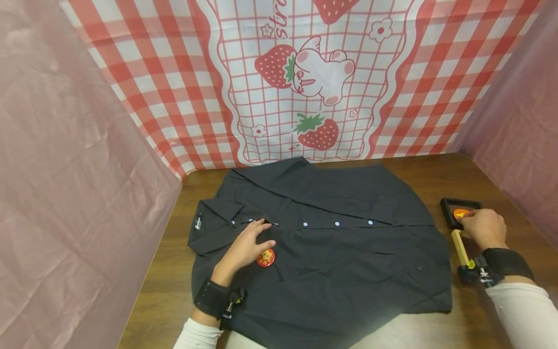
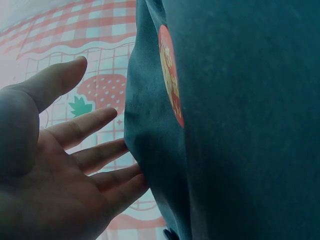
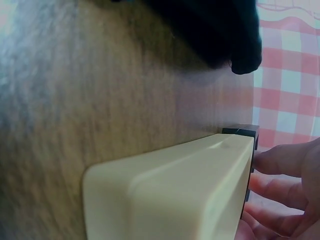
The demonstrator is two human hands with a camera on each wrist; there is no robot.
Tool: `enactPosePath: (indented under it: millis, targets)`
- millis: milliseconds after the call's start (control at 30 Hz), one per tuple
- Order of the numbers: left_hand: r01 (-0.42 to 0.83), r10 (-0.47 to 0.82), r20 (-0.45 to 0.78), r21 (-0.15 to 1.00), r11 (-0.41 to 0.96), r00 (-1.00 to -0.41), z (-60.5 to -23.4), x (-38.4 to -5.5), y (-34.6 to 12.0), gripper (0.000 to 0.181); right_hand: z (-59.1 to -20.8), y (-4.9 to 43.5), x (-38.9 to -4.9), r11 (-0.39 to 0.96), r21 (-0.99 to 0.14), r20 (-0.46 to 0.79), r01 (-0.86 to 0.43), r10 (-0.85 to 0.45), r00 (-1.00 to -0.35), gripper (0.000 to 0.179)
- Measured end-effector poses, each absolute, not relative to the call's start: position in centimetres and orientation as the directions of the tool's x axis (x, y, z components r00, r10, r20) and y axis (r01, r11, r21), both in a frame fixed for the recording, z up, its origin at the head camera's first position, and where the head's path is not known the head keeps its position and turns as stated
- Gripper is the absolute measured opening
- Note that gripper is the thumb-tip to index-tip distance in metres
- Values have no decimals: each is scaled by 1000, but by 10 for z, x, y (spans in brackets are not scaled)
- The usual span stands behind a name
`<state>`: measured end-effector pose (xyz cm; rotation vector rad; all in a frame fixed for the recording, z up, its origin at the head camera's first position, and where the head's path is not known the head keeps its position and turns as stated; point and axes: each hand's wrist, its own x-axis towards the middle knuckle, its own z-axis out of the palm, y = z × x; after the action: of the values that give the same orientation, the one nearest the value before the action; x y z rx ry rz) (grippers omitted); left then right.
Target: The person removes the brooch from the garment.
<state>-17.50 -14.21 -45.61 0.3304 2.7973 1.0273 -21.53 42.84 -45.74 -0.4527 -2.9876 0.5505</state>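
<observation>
A dark button-front shirt [image 1: 348, 271] lies spread out with its collar toward the left. My left hand [image 1: 248, 246] is over its front near the button row, fingers loosely extended; in the left wrist view the fingertips [image 2: 112, 114] are at the cloth's edge. Just by the left thumb, a round red badge [image 1: 266, 258] with a yellow star design lies on the shirt. At the far right my right hand [image 1: 485, 228] reaches to a small black tray [image 1: 446, 213], its fingertips right at a round orange badge [image 1: 460, 213]. I cannot tell whether they pinch it.
A long pale-yellow object [image 1: 458, 246] stands between the tray and the right wrist, large in the right wrist view. Wooden tabletop [image 1: 161, 286] shows around the shirt. A red-checked strawberry cloth [image 1: 174, 97] hangs behind, with pink cloth [image 1: 65, 194] at both sides.
</observation>
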Motion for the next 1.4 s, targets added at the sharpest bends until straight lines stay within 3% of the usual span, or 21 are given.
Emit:
enactPosePath:
  millis: [967,1267,1400]
  targets:
    - [179,270,-39,656,733,-962,-455,-172,-144,52,-457,421,-207,856,-460,116,236,322,-940,36]
    - [179,269,-36,659,730,-963,-455,-170,-145,52,-456,415,-206,822,-516,117,242,348,-930,59]
    - [180,270,-37,655,734,-962,-456,-170,-145,52,-456,414,-205,812,-533,132,237,357,-925,60]
